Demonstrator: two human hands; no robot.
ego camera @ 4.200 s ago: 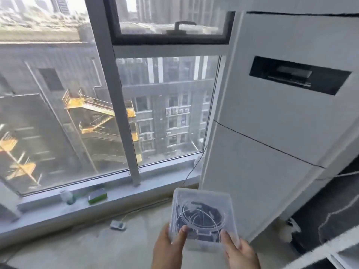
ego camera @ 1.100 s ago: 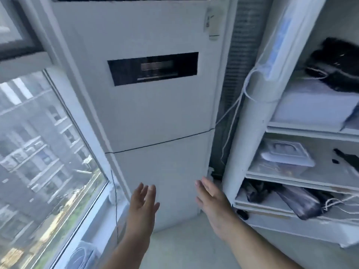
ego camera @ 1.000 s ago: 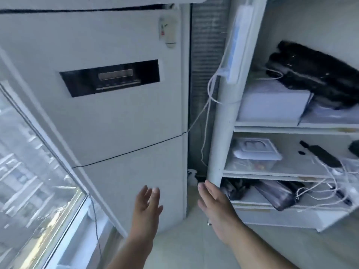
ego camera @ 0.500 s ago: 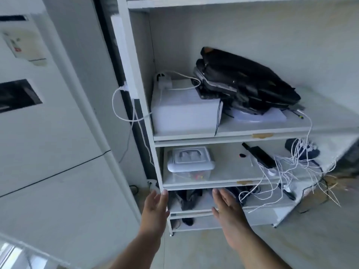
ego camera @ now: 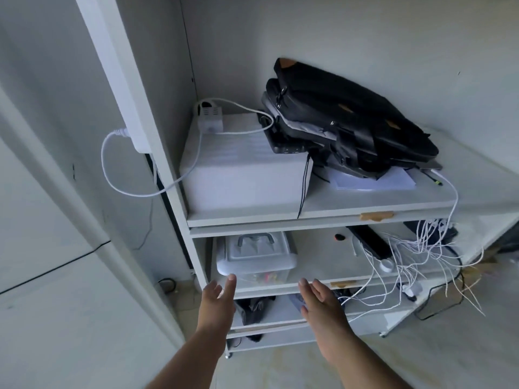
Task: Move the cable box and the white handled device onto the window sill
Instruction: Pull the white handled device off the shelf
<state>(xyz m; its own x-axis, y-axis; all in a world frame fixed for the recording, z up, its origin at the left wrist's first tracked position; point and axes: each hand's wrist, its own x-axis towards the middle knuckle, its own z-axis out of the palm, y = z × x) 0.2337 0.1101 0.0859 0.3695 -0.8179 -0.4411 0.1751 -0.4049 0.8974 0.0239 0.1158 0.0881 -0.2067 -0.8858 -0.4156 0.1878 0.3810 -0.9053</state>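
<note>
Both your hands are open and empty: the left hand [ego camera: 217, 297] has its fingers spread with a fingertip just below the front left corner of the white handled device [ego camera: 257, 258], and the right hand [ego camera: 320, 300] hangs palm-in, a little lower and to the right, near the shelf [ego camera: 323, 283] edge. Neither has hold of anything.

The device sits at the left end of the middle shelf, close to the upright. It reads as a clear plastic tub under a white lid, with a grey handle [ego camera: 256, 238] folded on top and small coloured bits showing through the wall. Expect it to be light and rigid, with smooth, slightly slippery sides and loose contents that will rattle if you tip it.

The board above sits low over the lid, so reaching in for the handle looks awkward. Better to cup the two short sides under the lid's rim, slide it forward clear of the shelf, then lift level. Do not trust the lid alone; I cannot tell whether it is latched.

The white cords [ego camera: 407, 265] trail to the right, well apart from the tub. The sill is out of view.
</note>
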